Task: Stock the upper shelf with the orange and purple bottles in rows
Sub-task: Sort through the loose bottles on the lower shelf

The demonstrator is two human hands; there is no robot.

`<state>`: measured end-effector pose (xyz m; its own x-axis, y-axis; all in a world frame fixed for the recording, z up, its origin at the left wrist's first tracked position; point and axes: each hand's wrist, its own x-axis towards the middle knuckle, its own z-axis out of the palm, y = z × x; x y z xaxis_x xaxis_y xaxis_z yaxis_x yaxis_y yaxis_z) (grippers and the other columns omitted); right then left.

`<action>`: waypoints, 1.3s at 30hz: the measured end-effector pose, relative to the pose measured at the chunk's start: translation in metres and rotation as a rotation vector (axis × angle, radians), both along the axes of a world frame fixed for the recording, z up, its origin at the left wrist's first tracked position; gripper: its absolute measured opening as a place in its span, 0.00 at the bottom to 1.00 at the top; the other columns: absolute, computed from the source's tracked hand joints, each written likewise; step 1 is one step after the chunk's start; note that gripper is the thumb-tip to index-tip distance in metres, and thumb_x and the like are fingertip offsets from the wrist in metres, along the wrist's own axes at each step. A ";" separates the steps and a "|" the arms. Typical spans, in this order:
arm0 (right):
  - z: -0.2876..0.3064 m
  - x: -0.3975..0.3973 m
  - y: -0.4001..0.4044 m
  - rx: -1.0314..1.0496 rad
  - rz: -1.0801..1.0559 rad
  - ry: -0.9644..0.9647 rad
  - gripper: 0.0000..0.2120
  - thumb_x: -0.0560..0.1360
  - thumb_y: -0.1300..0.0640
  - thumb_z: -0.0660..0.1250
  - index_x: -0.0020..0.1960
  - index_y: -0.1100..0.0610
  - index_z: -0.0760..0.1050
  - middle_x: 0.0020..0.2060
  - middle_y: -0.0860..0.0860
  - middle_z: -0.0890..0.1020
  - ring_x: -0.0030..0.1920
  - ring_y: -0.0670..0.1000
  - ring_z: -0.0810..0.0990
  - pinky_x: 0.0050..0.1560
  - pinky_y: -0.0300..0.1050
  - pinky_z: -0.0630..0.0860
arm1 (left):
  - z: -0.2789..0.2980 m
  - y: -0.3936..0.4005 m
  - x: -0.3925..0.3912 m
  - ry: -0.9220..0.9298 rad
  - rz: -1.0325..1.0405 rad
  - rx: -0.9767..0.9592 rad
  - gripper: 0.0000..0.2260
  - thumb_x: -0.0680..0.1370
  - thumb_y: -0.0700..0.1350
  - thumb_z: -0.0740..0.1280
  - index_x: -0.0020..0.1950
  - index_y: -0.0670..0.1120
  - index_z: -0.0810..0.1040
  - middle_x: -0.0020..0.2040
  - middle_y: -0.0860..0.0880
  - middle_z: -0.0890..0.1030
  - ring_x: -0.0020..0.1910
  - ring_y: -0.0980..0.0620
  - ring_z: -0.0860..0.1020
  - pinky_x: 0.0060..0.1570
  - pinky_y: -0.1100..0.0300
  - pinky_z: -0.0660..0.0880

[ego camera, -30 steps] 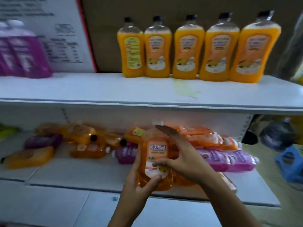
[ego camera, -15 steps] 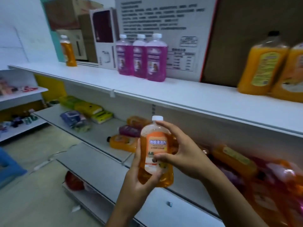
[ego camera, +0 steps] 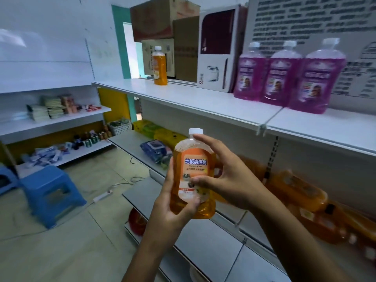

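Observation:
I hold an orange bottle [ego camera: 193, 165] with a white cap upright in front of me, below the upper shelf [ego camera: 203, 98]. My left hand [ego camera: 173, 208] grips its base from the left, thumb across the label. My right hand [ego camera: 225, 176] grips its right side, index finger up near the cap. Three purple bottles [ego camera: 289, 78] stand in a row on the upper shelf at the right. A lone orange bottle [ego camera: 160, 66] stands further left on that shelf. More orange bottles [ego camera: 301, 192] lie on the middle shelf at the right.
Cardboard boxes [ego camera: 166, 19] and a white appliance box [ego camera: 217, 51] stand at the back of the upper shelf. A blue stool [ego camera: 48, 192] and a white power strip [ego camera: 102, 196] sit on the floor to the left. Side shelves [ego camera: 61, 121] hold small goods.
My view has swung left along the shelves; the row of orange bottles on the upper shelf has left the frame. Both hands kept hold of the orange bottle and raised it slightly.

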<state>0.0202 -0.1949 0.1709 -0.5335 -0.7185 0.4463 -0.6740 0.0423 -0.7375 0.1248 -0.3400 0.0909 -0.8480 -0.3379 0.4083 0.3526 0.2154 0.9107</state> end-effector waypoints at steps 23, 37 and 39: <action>0.090 -0.173 -0.248 -0.251 -0.011 0.220 0.39 0.75 0.57 0.74 0.75 0.35 0.56 0.71 0.35 0.61 0.67 0.41 0.72 0.53 0.34 0.80 | 0.115 -0.266 -0.207 0.273 -0.048 -0.297 0.38 0.74 0.52 0.72 0.79 0.63 0.54 0.66 0.59 0.75 0.64 0.54 0.77 0.53 0.60 0.80; 0.124 -0.195 -0.311 -0.139 -0.383 0.481 0.40 0.74 0.62 0.73 0.74 0.36 0.55 0.75 0.37 0.54 0.65 0.38 0.69 0.59 0.36 0.78 | 0.149 -0.332 -0.302 0.352 -0.263 -0.349 0.44 0.73 0.57 0.72 0.81 0.52 0.50 0.70 0.59 0.73 0.67 0.55 0.75 0.60 0.59 0.77; 0.126 -0.201 -0.321 -0.082 -0.412 0.443 0.41 0.74 0.64 0.72 0.74 0.36 0.56 0.75 0.37 0.54 0.66 0.41 0.68 0.59 0.37 0.78 | 0.148 -0.342 -0.312 0.315 -0.313 -0.390 0.43 0.73 0.58 0.71 0.80 0.53 0.49 0.68 0.63 0.73 0.65 0.59 0.76 0.59 0.61 0.77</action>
<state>-0.1812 -0.5159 0.2965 -0.5110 -0.4461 0.7347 -0.8578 0.3195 -0.4026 -0.1877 -0.6824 0.2390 -0.7010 0.1346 0.7003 0.6938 0.3558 0.6261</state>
